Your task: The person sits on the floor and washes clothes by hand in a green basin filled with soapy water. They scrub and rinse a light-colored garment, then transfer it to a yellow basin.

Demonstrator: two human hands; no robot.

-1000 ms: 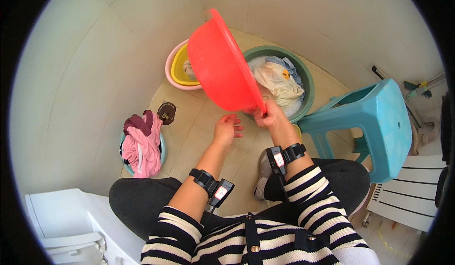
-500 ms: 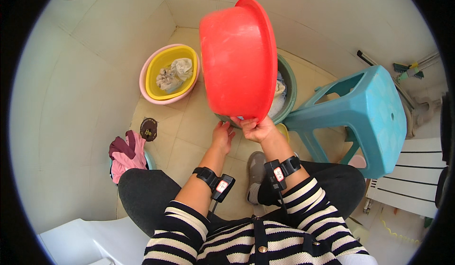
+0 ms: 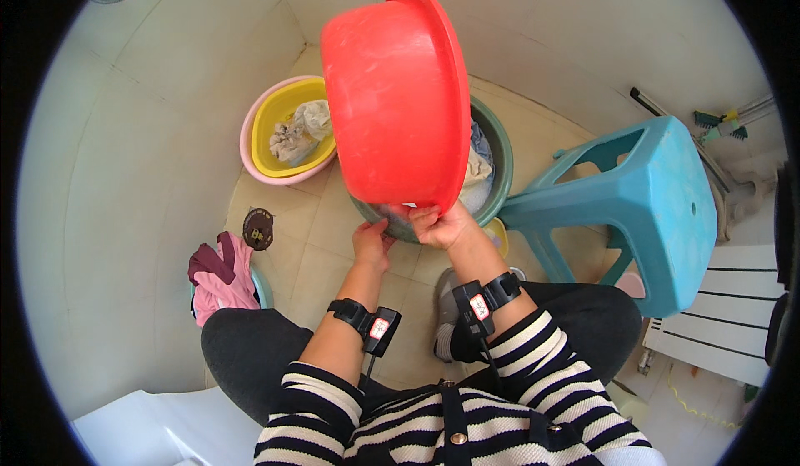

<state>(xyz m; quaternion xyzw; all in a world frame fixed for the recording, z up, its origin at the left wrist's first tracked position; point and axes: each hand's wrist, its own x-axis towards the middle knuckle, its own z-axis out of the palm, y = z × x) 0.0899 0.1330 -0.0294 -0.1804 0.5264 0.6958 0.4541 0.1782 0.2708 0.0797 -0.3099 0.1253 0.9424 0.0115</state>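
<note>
A red plastic basin [image 3: 392, 107] is tipped steeply onto its side in the air, its outer bottom facing left. My right hand [image 3: 443, 226] is closed on the lower part of its rim. Below it stands a green basin [image 3: 503, 149], partly covered by the red one. Blue and whitish wet laundry [image 3: 477, 172] with some suds shows inside. My left hand [image 3: 372, 245] is close to the near rim of the green basin, fingers loosely bent and apart, with nothing visible in them. Whether its fingertips touch that rim I cannot tell.
At the left, a yellow basin [image 3: 260, 137] holding pale cloth sits inside a pink basin [image 3: 247, 153]. Pink and maroon clothes [image 3: 223, 274] fill a light-blue basin near my left knee, by a floor drain [image 3: 257, 229]. A blue plastic stool [image 3: 658, 207] stands at the right.
The red basin has shifted left and slightly up, with my right hand on its rim. My left hand has moved a little left. More of the laundry in the green basin shows.
</note>
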